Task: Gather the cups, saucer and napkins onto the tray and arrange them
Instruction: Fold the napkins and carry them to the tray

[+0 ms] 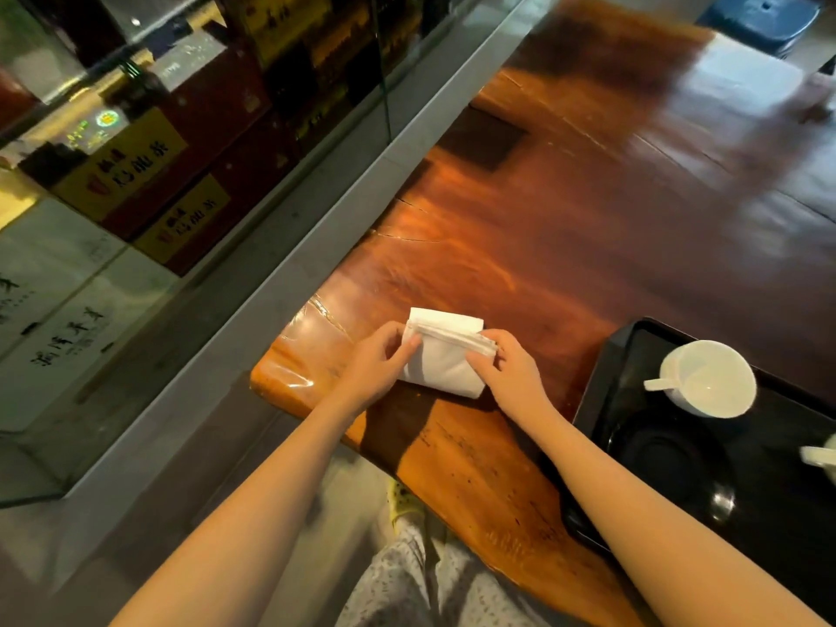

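A stack of white folded napkins [441,355] lies on the wooden table [565,228] near its left end. My left hand [377,366] pinches the stack's left edge and my right hand [509,368] pinches its right edge. To the right sits a black tray [601,377]. On the tray a white cup [705,377] stands upright with its handle pointing left. A black saucer [669,454] lies on the tray in front of the cup. A second white cup [823,457] is cut off by the right frame edge.
A glass display cabinet [149,142] with tea boxes runs along the left, with a narrow floor gap between it and the table. A blue stool [764,20] stands beyond the table's far end. My legs show below the near edge.
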### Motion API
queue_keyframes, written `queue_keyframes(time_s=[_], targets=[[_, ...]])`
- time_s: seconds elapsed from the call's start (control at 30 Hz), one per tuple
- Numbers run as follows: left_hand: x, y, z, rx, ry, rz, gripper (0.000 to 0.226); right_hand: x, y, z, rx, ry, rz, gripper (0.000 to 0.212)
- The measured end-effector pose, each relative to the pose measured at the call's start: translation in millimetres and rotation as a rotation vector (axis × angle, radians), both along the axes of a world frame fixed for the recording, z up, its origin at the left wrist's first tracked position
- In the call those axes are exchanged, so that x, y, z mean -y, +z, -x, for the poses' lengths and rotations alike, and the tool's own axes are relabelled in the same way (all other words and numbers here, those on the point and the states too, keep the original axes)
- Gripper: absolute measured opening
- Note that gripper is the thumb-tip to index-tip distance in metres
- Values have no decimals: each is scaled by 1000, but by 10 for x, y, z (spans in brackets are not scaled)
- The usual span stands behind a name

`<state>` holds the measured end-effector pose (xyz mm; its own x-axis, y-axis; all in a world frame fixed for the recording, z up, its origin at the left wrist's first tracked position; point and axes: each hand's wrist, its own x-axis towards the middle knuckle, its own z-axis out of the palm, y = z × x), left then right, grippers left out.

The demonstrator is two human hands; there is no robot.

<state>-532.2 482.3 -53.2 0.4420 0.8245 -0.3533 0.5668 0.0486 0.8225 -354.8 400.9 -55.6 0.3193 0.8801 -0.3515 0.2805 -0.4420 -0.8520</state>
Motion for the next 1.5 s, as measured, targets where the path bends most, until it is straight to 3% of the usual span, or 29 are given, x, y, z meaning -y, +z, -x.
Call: queue_keyframes(time_s=[0.2, 0.43, 0.77, 0.83, 0.97, 1.07, 1.17, 1.27, 1.5], targets=[[-48, -280, -169, -76, 218, -45, 34, -275, -116, 82, 116, -88, 10, 37], [-68, -374, -378, -220, 315, -134, 27, -457, -238, 190, 301, -179, 120, 37], [-82, -389, -539, -418, 374, -266, 20, -532, -382, 215, 678, -46, 117, 34], [-92, -446, -527, -450, 355, -356, 19, -548, -424, 206, 745, -36, 121, 32], [-93, -617, -484, -445, 192, -648, 43, -565, -522, 183, 935, -32, 20, 27], [-128, -678, -431, -293, -13, -769, 44, -570, -582, 155, 952, 67, -84, 36], [-94, -698, -393, -378, -206, -783, 45, -592, -622, 106, 952, 256, -195, 40], [-48, -743, -379, -537, -200, -695, 50, -567, -611, 54, 1006, 504, -96, 49], [-54, -750, -365, -621, -241, -644, 54, -541, -528, -134, 978, 744, -38, 69]])
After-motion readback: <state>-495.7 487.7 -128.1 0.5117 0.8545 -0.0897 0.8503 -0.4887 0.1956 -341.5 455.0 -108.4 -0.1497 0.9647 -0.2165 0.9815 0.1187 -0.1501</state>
